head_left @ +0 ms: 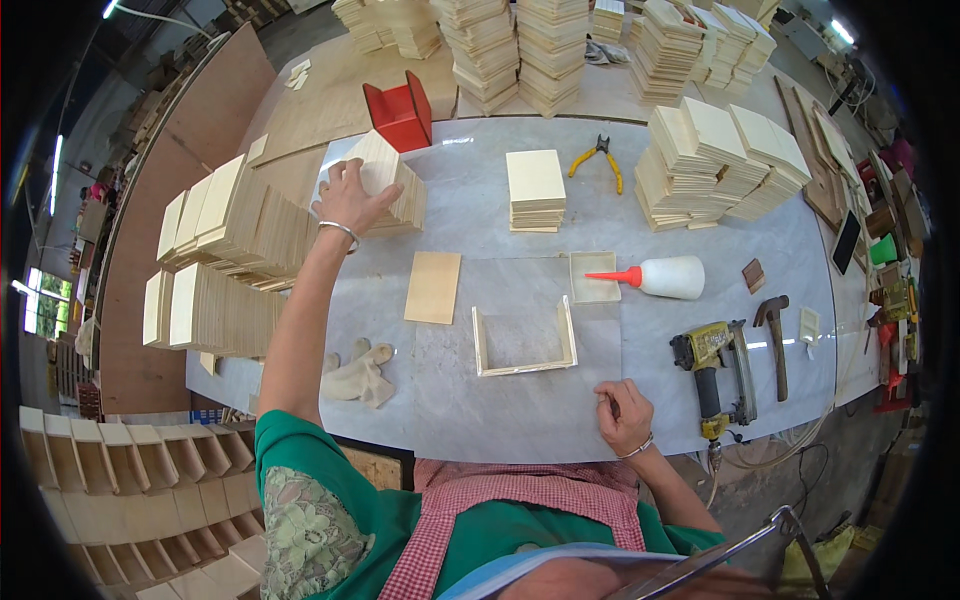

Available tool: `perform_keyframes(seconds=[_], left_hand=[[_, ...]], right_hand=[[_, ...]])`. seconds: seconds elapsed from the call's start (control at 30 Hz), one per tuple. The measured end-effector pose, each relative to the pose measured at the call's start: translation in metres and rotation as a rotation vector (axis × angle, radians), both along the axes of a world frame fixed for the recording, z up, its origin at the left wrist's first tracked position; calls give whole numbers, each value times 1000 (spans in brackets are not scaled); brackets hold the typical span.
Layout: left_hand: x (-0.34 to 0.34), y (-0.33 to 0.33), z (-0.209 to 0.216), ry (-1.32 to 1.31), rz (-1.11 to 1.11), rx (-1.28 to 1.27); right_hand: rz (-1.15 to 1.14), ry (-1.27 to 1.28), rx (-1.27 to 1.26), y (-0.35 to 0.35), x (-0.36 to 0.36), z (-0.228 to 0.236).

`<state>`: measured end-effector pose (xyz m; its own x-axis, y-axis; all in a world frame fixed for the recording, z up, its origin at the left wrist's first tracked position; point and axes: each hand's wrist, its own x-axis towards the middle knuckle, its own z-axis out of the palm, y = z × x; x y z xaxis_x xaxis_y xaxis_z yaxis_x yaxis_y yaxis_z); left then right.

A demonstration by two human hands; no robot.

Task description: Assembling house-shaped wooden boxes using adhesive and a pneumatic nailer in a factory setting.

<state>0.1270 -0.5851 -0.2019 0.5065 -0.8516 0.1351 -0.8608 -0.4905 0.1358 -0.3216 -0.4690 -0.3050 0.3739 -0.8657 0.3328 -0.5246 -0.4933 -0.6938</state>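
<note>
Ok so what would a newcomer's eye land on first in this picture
Probably the red open-sided box on the far side, left of centre. Next, the white bottle with its red nozzle, right of centre, and the yellow nail gun, nearer and further right. Then the left hand on a stack of pale panels, just in front of that box.

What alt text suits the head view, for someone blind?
A person's left hand touches stacked wooden panels; the right hand is near a three-sided wooden frame. A squeeze bottle, nail gun and hammer lie to the right.
</note>
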Motion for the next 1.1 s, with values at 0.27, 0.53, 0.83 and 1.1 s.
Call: perform_keyframes(seconds=[0.27,0.53,0.83,1.1], left_hand=[[17,7,-8,42,-44,-82],[19,10,-2,42,-18,-161],[-1,38,13,62,-82,-275],[-53,68,38,12,-285,-399]], right_hand=[[-27,-43,-18,3,-1,-5],[-46,-23,-59,5,-2,-10],[-53,-19,-119,4,-1,-13],[-54,-32,-142,6,-3,-19]])
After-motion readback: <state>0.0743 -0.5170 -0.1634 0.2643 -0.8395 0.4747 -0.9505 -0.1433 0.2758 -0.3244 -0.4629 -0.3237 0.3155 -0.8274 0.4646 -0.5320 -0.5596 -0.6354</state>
